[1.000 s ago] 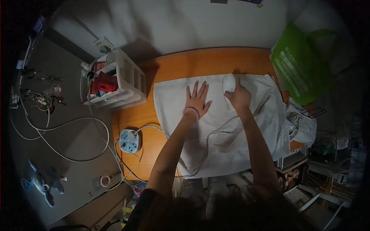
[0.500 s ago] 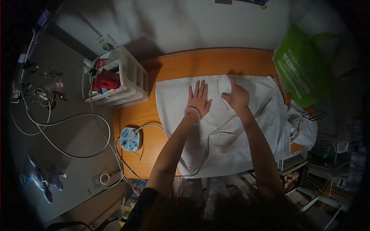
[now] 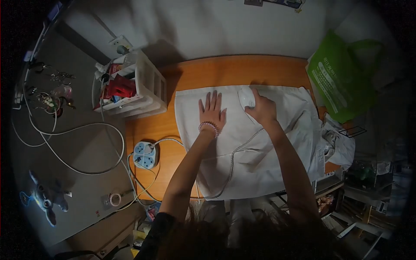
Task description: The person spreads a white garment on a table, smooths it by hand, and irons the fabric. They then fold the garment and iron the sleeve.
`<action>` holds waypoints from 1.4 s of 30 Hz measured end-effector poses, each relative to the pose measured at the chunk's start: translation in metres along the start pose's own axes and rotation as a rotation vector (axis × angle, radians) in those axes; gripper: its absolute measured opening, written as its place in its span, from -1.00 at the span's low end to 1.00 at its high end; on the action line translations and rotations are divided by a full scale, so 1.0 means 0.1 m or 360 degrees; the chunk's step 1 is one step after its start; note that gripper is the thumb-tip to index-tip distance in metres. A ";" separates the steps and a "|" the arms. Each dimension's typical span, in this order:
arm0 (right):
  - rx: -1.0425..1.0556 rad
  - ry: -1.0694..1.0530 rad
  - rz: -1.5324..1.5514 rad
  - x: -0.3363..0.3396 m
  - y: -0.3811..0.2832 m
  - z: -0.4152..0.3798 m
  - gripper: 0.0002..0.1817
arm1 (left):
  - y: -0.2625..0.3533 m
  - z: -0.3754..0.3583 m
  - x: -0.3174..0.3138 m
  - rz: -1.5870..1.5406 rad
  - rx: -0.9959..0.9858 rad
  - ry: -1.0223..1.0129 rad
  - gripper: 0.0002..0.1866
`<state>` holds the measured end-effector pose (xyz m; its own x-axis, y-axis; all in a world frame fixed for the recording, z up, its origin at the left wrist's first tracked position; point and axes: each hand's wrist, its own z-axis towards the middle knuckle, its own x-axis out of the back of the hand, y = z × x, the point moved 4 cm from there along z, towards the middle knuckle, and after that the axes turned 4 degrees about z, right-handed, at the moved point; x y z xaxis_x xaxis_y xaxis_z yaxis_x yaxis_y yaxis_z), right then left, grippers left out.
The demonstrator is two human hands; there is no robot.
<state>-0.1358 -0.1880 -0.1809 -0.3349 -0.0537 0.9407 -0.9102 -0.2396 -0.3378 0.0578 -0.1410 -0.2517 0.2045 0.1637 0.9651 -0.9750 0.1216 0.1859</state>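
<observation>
A white cloth (image 3: 260,164), perhaps a garment, lies spread over the wooden table, smooth at the left and wrinkled toward the right. My left hand (image 3: 211,115) rests flat on it with the fingers stretched out; a beaded-looking coil bracelet (image 3: 209,126) circles the wrist. To its right, my right hand (image 3: 263,109) is wrapped round a small white iron (image 3: 247,98), which sits on the cloth near its far edge. The iron's braided cord (image 3: 232,162) trails across the cloth toward the near edge. The iron's underside is hidden.
A blue-and-white power strip (image 3: 145,155) with cables stands left of the cloth. Behind it is a white drawer box (image 3: 151,86) topped with small items. A green bag (image 3: 336,78) stands at the right rear. A plush toy (image 3: 45,197) hangs on the left panel.
My left hand has slid left across the cloth. My right hand has moved the iron slightly left, and the iron is still on the cloth.
</observation>
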 end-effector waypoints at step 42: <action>0.0875 -0.0393 0.0113 -0.17 -0.68 -0.38 -0.40 | -1.01 -0.35 0.10 0.0204 0.0106 -0.0087 -0.45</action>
<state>-0.0775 -0.1344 -0.1748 -0.2639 -0.2952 0.9183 -0.6063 -0.6896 -0.3960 0.1619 -0.1175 -0.2670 0.0746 0.1201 0.9900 -0.9968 0.0375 0.0706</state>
